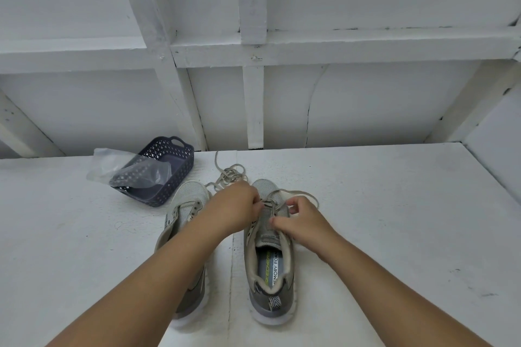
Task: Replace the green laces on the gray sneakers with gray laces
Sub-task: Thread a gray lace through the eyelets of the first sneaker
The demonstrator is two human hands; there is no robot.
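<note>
Two gray sneakers stand side by side on the white surface, toes pointing away from me. The right sneaker (269, 256) has a gray lace (301, 194) through its front eyelets, looping out past the toe on the right. My left hand (239, 207) pinches the lace at the left eyelets near the toe. My right hand (300, 221) pinches the lace over the tongue. The left sneaker (184, 208) has bare eyelets and lies partly under my left forearm. A loose tangled gray lace (229, 175) lies beyond the toes.
A dark blue perforated basket (169, 177) sits at the back left with a clear plastic bag (118, 166) draped over it. A white framed wall rises behind the surface, which extends wide on both sides.
</note>
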